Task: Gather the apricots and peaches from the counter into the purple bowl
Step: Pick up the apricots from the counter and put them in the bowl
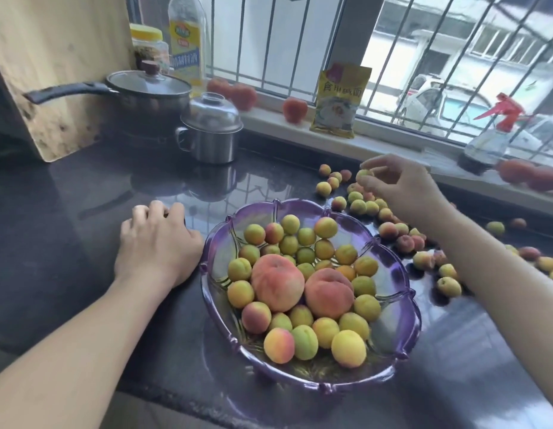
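Note:
The purple bowl (396, 274) sits on the dark counter in the middle, holding two large peaches (276, 281) and several small yellow-green apricots. More apricots (358, 207) lie scattered on the counter behind and to the right of the bowl. My right hand (402, 187) hovers above that scattered pile, fingertips pinched on one small apricot (364, 174). My left hand (159, 239) rests palm down on the counter just left of the bowl's rim, fingers curled, holding nothing.
A steel lidded mug (210, 131) and a lidded saucepan (145, 94) stand at the back left beside a wooden board (52, 66). On the windowsill are several peaches (295, 109), a yellow packet (338, 100), an oil bottle (187, 41) and a spray bottle (492, 134).

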### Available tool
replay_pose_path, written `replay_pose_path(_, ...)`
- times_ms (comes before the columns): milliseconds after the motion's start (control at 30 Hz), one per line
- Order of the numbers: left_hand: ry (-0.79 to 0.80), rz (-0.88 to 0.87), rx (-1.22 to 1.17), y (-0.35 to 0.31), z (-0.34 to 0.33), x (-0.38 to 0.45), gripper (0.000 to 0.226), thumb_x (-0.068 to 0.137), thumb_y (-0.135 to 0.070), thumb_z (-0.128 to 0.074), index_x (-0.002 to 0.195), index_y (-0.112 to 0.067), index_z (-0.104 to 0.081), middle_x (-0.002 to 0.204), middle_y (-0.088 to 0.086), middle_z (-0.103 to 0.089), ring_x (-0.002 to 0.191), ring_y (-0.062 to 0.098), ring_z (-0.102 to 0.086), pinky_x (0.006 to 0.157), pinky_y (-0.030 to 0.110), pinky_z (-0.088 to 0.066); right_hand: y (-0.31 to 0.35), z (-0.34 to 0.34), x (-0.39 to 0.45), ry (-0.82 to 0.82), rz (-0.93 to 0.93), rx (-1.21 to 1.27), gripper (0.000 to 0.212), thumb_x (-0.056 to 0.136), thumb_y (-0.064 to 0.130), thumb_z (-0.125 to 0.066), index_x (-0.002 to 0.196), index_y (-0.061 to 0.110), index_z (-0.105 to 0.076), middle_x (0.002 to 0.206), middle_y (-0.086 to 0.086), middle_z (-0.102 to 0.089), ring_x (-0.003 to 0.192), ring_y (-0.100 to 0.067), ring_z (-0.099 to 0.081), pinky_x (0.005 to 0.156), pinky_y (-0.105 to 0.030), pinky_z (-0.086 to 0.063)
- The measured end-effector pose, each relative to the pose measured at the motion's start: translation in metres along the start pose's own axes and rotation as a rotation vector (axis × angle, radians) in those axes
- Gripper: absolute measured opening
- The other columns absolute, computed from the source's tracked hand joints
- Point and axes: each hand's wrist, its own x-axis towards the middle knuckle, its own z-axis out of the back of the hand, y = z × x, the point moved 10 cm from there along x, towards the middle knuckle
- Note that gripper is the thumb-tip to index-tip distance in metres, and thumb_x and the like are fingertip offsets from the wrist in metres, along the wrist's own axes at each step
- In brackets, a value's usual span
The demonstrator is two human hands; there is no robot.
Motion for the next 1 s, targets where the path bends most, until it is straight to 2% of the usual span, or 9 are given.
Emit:
replay_pose_path(167,-0.013,-0.007,-0.009,0.001,0.001,-0.001,0.023,0.099,-0.029,-0.044,0.111,-0.014,-0.058,0.127,0.015,-0.056,0.12,0.039,-0.044,0.102,0.049,-0.038,0.047,-0.02,-0.059,0.328,0.191,-0.226,0.022,0.092,0.026,-0.071,0.111,0.036,-0.072,0.095,0.007,-0.067,0.085,-0.013,-0.065,0.078,-0.032,-0.054)
replay_pose_path(233,-0.017,-0.007,-0.018,0.001,0.001,-0.001,0.025,0.099,-0.029,-0.044,0.112,-0.014,-0.059,0.127,0.015,-0.056,0.12,0.039,-0.044,0.103,0.05,-0.038,0.056,-0.033,-0.071,0.376,0.308,-0.398,0.025,0.09,0.023,-0.072,0.114,0.031,-0.067,0.095,0.011,-0.064,0.086,-0.005,-0.06,0.077,-0.024,-0.049)
replay_pose_path(333,-0.024,-0.011,-0.026,0.001,0.001,-0.001,0.028,0.099,-0.029,-0.044,0.115,-0.013,-0.06,0.127,0.016,-0.056,0.121,0.039,-0.045,0.104,0.05,-0.038,0.059,-0.043,-0.071,0.366,0.387,-0.593,0.019,0.094,0.024,-0.068,0.111,0.027,-0.06,0.097,0.012,-0.059,0.088,-0.009,-0.053,0.067,-0.012,-0.037)
replay_pose_path(500,-0.028,-0.01,-0.014,0.001,-0.001,0.001,0.029,0.1,-0.032,-0.044,0.117,-0.014,-0.059,0.13,0.015,-0.056,0.123,0.039,-0.044,0.104,0.049,-0.037,0.057,-0.054,-0.066,0.348,0.513,-0.672,0.018,0.084,0.006,-0.077,0.09,0.021,-0.069,0.087,0.008,-0.062,0.08,-0.017,-0.054,0.063,-0.023,-0.047)
replay_pose_path(600,-0.03,-0.009,-0.012,0.002,-0.002,0.002,0.029,0.1,-0.032,-0.044,0.117,-0.014,-0.059,0.131,0.015,-0.056,0.124,0.039,-0.044,0.104,0.049,-0.037,0.057,-0.054,-0.064,0.32,0.502,-0.642,0.017,0.084,0.007,-0.078,0.087,0.022,-0.07,0.086,0.009,-0.06,0.074,-0.015,-0.055,0.051,-0.011,-0.034)
replay_pose_path(700,-0.029,-0.012,-0.01,0.001,-0.002,0.003,0.03,0.1,-0.032,-0.044,0.118,-0.013,-0.06,0.132,0.016,-0.056,0.124,0.039,-0.043,0.104,0.049,-0.036,0.063,-0.052,-0.064,0.283,0.524,-0.583,0.016,0.084,0.004,-0.078,0.083,0.017,-0.07,0.083,0.005,-0.063,0.07,-0.018,-0.056,0.054,-0.024,-0.048)
replay_pose_path(767,-0.03,-0.01,-0.011,0.002,-0.002,0.003,0.03,0.101,-0.033,-0.045,0.118,-0.014,-0.06,0.132,0.016,-0.056,0.124,0.039,-0.043,0.105,0.05,-0.037,0.066,-0.05,-0.067,0.258,0.536,-0.603,0.017,0.082,0.005,-0.081,0.081,0.018,-0.069,0.081,0.008,-0.061,0.068,-0.015,-0.053,0.05,-0.008,-0.035)
replay_pose_path(867,-0.032,-0.011,-0.011,0.002,-0.002,0.003,0.029,0.101,-0.033,-0.045,0.117,-0.014,-0.06,0.131,0.016,-0.056,0.124,0.039,-0.044,0.105,0.05,-0.037,0.067,-0.05,-0.071,0.269,0.542,-0.603,0.02,0.079,0.006,-0.084,0.081,0.019,-0.069,0.081,0.009,-0.057,0.068,-0.011,-0.049,0.05,-0.006,-0.024)
replay_pose_path(1000,-0.026,-0.01,-0.015,0.002,-0.001,0.002,0.028,0.1,-0.033,-0.044,0.114,-0.015,-0.06,0.13,0.016,-0.056,0.122,0.039,-0.044,0.104,0.05,-0.038,0.067,-0.052,-0.07,0.294,0.55,-0.534,0.011,0.085,0.009,-0.079,0.086,0.015,-0.07,0.083,0.011,-0.053,0.072,-0.014,-0.049,0.06,-0.024,-0.041)
